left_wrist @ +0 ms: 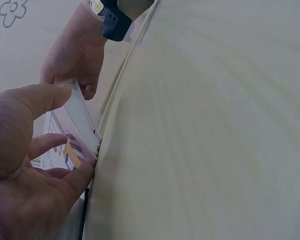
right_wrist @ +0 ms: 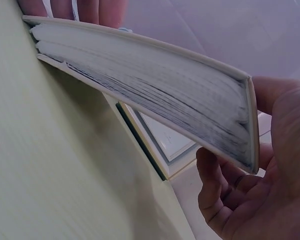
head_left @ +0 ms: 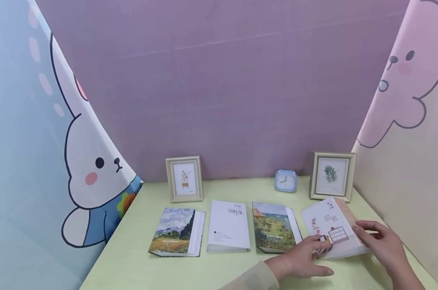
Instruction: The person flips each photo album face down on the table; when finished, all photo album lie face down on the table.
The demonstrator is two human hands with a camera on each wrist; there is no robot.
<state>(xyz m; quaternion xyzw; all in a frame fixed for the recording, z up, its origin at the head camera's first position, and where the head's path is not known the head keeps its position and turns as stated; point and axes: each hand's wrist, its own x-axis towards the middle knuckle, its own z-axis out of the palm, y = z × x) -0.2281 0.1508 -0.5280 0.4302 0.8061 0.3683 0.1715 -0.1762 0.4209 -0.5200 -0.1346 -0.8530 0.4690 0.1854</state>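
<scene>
A white photo album (head_left: 331, 229) with a pale pink spine and printed furniture pictures lies at the right of the table. Its spine side is tilted up off the surface, and the page edges show in the right wrist view. My right hand (head_left: 383, 245) grips the raised spine side, with some fingertips under the lower cover (right_wrist: 190, 140). Fingers of my left hand (head_left: 306, 257) rest on the cover near the lower left corner. The left thumb is spread out and, in the head view, stands apart from the album.
Left of it lie an album with a garden painting (head_left: 275, 229), a white album (head_left: 228, 225) and an album with a landscape painting (head_left: 175, 231). Behind stand a blue clock (head_left: 286, 181), a leaf picture frame (head_left: 332, 177) and a plant picture frame (head_left: 184, 179). Fabric walls enclose the table.
</scene>
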